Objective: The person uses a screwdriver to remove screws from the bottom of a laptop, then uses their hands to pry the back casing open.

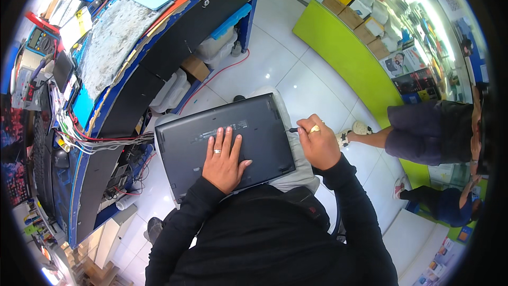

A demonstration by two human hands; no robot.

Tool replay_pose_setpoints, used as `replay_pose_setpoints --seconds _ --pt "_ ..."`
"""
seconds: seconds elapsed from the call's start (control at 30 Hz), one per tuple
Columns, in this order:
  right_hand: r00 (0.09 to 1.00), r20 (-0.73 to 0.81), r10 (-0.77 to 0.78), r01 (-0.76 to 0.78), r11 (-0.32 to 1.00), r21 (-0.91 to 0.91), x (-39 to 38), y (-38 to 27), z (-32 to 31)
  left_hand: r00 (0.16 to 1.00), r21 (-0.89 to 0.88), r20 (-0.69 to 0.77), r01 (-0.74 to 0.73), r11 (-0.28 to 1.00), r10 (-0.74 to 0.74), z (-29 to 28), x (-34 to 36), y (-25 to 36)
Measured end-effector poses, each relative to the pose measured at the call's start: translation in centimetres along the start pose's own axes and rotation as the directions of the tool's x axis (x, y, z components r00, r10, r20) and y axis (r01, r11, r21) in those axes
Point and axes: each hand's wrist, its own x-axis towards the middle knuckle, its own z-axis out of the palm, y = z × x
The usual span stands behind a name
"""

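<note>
A black laptop (262, 145) lies closed across my lap, its underside with rubber feet and small printed labels facing up. My left hand (225, 161) rests flat on the middle of that underside, fingers stretched out and a ring on one of them. Just off the laptop's right edge, my right hand (320, 145) is closed around a slim dark tool (292, 130). Only the tool's short end sticks out toward the laptop; the rest is hidden in my fingers, so its exact kind cannot be made out.
To the left stands a workbench (114, 37) crowded with cables, a multimeter (41, 41) and a keyboard (41, 148). A green display counter (349, 53) with boxes runs along the right. Two people stand on that side, one in dark shorts (415, 135). A red cable (211, 78) crosses the tiled floor.
</note>
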Motion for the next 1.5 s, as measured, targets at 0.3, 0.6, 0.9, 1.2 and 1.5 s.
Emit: replay_pose_setpoints --seconds 0.3,0.6,0.9,1.2,1.5 --pt "0.938 0.276 -0.209 0.194 0.978 0.083 1.5 -0.7 -1.3 1.000 -0.006 0.000 0.004 1.000 -0.004 0.1 -0.1 -0.1" --pt "0.746 0.580 0.328 0.056 0.836 -0.545 4.1 -2.1 -2.8 1.000 0.035 0.011 0.007 0.999 -0.008 0.1 0.0 0.1" --pt "0.733 0.649 0.205 0.189 0.855 -0.484 5.4 -3.0 -2.0 0.991 -0.174 -0.056 -0.133 0.976 0.125 2.1 3.9 3.7" --pt "0.891 0.446 -0.081 0.244 0.915 -0.321 4.2 -2.2 -1.3 0.947 -0.430 -0.284 -0.265 0.863 0.149 4.9 10.6 6.0" --pt "0.888 0.460 0.009 0.155 0.935 -0.317 3.9 -1.9 -2.0 0.966 -0.362 -0.197 -0.230 0.903 0.167 5.1 10.9 5.8"
